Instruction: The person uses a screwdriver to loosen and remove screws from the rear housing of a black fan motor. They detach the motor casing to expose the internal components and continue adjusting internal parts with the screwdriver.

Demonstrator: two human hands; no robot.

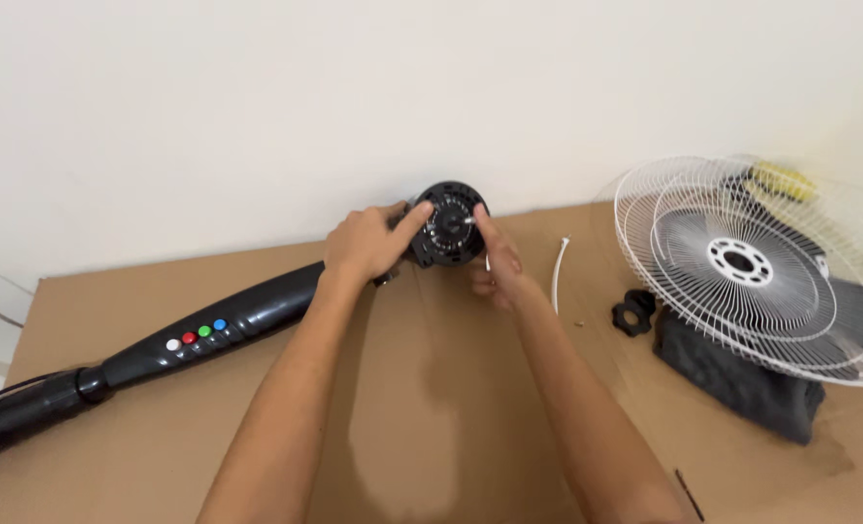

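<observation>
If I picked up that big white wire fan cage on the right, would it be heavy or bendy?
The white wire fan cage is mostly thin wires with air between, so it is probably light for its size. Those thin wires might flex or bend if squeezed. It sits tilted on a dark cloth, so a push could likely make it slide or tip off.

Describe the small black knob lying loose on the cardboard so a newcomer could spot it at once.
Start at the white wire fan guard on the right of the brown cardboard sheet. Just off its left edge, beside a dark grey cloth, lies the small black lobed plastic knob. It is ring-shaped with a scalloped rim, unlike the thin white plastic strip to its left.
</observation>
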